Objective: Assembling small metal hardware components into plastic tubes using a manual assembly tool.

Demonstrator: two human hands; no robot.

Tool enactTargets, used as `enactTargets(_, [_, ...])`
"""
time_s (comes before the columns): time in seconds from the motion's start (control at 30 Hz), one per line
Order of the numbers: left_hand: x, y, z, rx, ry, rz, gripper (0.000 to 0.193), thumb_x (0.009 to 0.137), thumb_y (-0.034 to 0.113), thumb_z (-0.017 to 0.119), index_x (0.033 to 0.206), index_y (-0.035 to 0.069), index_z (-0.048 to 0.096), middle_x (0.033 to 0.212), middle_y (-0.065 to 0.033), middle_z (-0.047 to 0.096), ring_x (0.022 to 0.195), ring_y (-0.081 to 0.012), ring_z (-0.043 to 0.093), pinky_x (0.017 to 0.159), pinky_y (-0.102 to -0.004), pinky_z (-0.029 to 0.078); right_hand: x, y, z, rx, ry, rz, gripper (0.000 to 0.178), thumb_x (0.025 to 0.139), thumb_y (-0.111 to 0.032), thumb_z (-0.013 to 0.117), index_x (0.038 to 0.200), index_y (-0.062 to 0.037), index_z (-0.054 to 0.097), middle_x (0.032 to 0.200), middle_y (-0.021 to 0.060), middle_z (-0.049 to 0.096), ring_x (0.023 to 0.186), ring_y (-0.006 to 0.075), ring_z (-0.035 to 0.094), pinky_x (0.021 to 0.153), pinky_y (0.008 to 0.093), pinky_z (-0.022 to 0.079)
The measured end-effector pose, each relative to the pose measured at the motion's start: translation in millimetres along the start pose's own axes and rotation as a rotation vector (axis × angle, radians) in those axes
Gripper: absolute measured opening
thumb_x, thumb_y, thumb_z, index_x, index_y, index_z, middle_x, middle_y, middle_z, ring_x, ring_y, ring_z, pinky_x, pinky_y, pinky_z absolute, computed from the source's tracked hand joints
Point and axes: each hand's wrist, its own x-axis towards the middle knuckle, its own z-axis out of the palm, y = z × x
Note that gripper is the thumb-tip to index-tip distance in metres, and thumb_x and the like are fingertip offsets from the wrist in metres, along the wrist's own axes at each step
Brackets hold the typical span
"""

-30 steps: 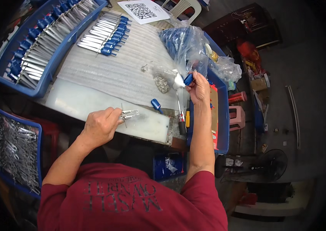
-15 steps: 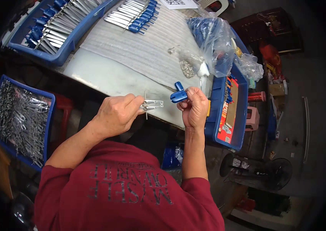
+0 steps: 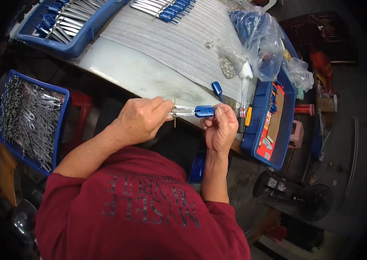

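Where the table edge curves, left hand (image 3: 142,119) pinching metal tool (image 3: 182,111), right hand (image 3: 221,128) gripping its blue cap (image 3: 203,111)

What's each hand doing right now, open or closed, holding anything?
Left hand: closed, pinching the bare end of the metal tool.
Right hand: closed, pinching the blue cap at the tool's other end.
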Motion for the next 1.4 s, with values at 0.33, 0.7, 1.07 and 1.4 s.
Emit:
enactTargets(0.33, [-4.8, -1.8, 4.3, -0.037, -0.047, -0.036, 0.021, 0.07, 0.007, 0.061, 0.087, 0.003, 0.051, 0.065, -0.0101, 0.047, 0.052, -0.0269, 0.05, 0.045, -0.034, 0.038, -9.4, 12.6, -0.2, -0.087, -0.002, -0.224, 0.009, 0.084, -0.009, 0.054, 0.085, -0.0007, 0.052, 0.064, 0.0049, 0.051, 0.051, 0.0107, 0.044, 0.048, 0.0248, 0.038])
enactTargets(0.7, [-9.0, 1.0, 2.7, -0.028, -0.087, -0.038, 0.023, 0.069, 0.007, 0.062, 0.088, 0.002, 0.051, 0.064, -0.0094, 0.047, 0.053, -0.0263, 0.05, 0.045, -0.0337, 0.039, -18.6, 23.3, 7.1, -0.094, -0.054, -0.221, 0.009, 0.084, -0.008, 0.054, 0.086, -0.0001, 0.052, 0.064, 0.0042, 0.05, 0.053, 0.0101, 0.045, 0.049, 0.0236, 0.038])
enactTargets(1.07, [-11.7, -0.5, -0.8, -0.024, -0.101, -0.013, 0.02, 0.072, 0.015, 0.062, 0.083, 0.004, 0.049, 0.063, -0.0081, 0.047, 0.054, -0.0236, 0.053, 0.046, -0.0333, 0.041, -27.4, 23.5, 4.7, -0.191, -0.087, -0.201, 0.007, 0.084, -0.007, 0.054, 0.087, -0.0002, 0.052, 0.066, 0.0038, 0.052, 0.055, 0.0104, 0.047, 0.051, 0.024, 0.041])
enactTargets(1.4, [-19.0, -1.9, -4.4, -0.084, -0.147, -0.031, 0.021, 0.068, 0.01, 0.063, 0.082, 0.004, 0.049, 0.063, -0.0085, 0.045, 0.054, -0.0252, 0.051, 0.045, -0.0336, 0.039, -21.2, -9.7, 3.6, -0.895, -0.435, -0.271, 0.035, 0.071, -0.012, 0.07, 0.101, 0.0023, 0.056, 0.08, 0.004, 0.056, 0.062, 0.0104, 0.051, 0.059, 0.0201, 0.042])
